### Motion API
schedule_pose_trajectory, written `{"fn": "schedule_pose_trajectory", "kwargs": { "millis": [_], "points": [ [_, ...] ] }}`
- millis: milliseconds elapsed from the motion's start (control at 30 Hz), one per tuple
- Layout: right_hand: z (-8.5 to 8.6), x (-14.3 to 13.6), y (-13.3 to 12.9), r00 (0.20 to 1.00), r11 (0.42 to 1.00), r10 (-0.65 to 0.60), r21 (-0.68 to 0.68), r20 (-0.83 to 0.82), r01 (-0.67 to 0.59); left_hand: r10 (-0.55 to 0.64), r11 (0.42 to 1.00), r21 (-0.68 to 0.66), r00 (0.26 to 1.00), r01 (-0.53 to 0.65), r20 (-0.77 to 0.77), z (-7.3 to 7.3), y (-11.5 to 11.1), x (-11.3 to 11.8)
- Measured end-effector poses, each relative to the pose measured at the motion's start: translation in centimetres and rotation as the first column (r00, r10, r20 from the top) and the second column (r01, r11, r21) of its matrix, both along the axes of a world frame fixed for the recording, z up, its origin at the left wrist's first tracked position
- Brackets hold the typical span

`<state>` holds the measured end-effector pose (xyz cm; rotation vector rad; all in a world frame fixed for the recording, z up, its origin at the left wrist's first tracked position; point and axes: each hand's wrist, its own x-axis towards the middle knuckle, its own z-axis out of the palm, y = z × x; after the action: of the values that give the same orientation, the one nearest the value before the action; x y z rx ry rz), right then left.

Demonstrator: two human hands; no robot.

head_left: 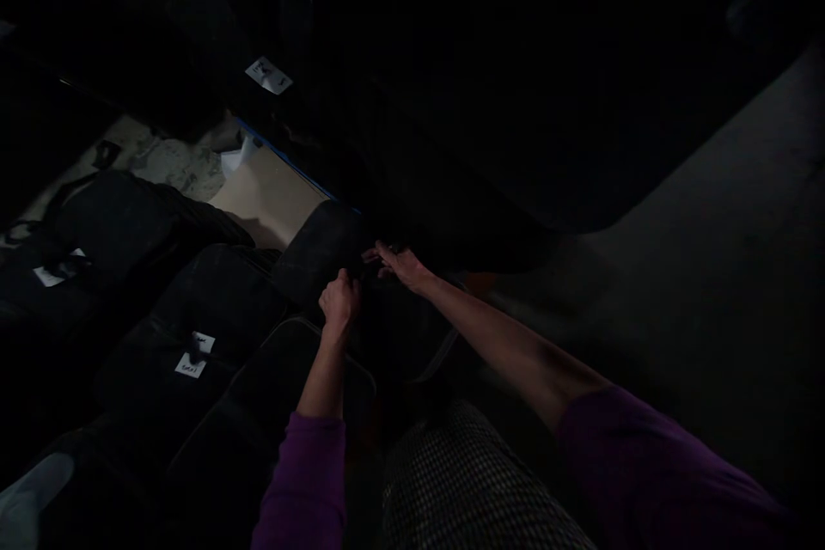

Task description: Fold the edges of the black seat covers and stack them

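A black fabric bag (409, 326) lies in front of me, with a pale piped edge along its lower side. My left hand (339, 301) is closed at its upper part, knuckles up. What those fingers grip is lost in the dark. Just to the right, my right hand (400, 265) reaches in with its fingers drawn together in a pinch, close to the left one. Something small and dark may be between these fingertips, but I cannot make it out. A rounded black bag part (322, 245) rises directly behind the left hand.
Several black bags stand packed to the left, including one with a white tag (195, 355) and another with a white tag (59, 268). Behind lies a tan cardboard sheet (271, 198). A large dark mass (477, 120) fills the upper right, above grey floor (696, 266).
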<state>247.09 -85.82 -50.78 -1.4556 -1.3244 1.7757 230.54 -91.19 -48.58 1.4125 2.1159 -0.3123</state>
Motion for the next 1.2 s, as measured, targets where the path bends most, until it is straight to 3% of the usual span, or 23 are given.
{"fn": "schedule_pose_trajectory", "kwargs": {
  "millis": [100,200,333,433,567,667,867,1000,1100,1200],
  "points": [
    [-0.2,-1.0,-0.9,0.994,0.992,-0.062,-0.111,-0.09,0.052,0.055,0.998,0.006,0.998,-0.055,0.037,-0.1,0.0,-0.4],
    [-0.1,-1.1,-0.7,0.998,0.994,-0.021,-0.101,0.057,0.027,0.077,0.997,0.011,0.993,-0.078,0.089,0.1,-0.1,-0.9],
    [0.0,-0.7,0.6,0.942,0.988,0.151,-0.002,0.299,-0.157,0.091,0.995,0.026,0.985,-0.096,0.149,0.2,-0.2,-1.4],
    [-0.2,-0.9,1.1,0.883,0.95,0.267,0.048,0.387,-0.308,0.118,0.991,0.044,0.975,-0.129,0.19,0.1,-0.5,-1.7],
    [-0.8,-1.8,1.0,0.776,0.872,0.39,0.073,0.495,-0.484,0.165,0.979,0.069,0.941,-0.193,0.294,0.0,-2.2,-1.4],
    [-0.9,-2.2,1.1,0.701,0.805,0.465,0.072,0.541,-0.589,0.2,0.963,0.091,0.896,-0.255,0.396,-0.4,-4.5,0.2],
    [-0.4,-1.8,2.6,0.555,0.629,0.624,0.067,0.55,-0.774,0.339,0.86,0.129,0.742,-0.494,0.579,-2.2,-7.9,4.3],
    [0.3,-2.4,2.8,0.433,0.529,0.684,0.01,0.587,-0.848,0.357,0.824,0.181,0.74,-0.537,0.57,-1.9,-8.2,5.0],
    [1.2,-3.6,2.6,0.352,0.473,0.696,-0.03,0.625,-0.881,0.3,0.85,0.213,0.775,-0.482,0.556,-0.8,-8.5,4.9],
    [1.7,-5.0,2.7,0.225,0.381,0.743,-0.123,0.63,-0.916,0.312,0.874,0.151,0.772,-0.462,0.554,-0.4,-8.9,4.8]
  ]
}}
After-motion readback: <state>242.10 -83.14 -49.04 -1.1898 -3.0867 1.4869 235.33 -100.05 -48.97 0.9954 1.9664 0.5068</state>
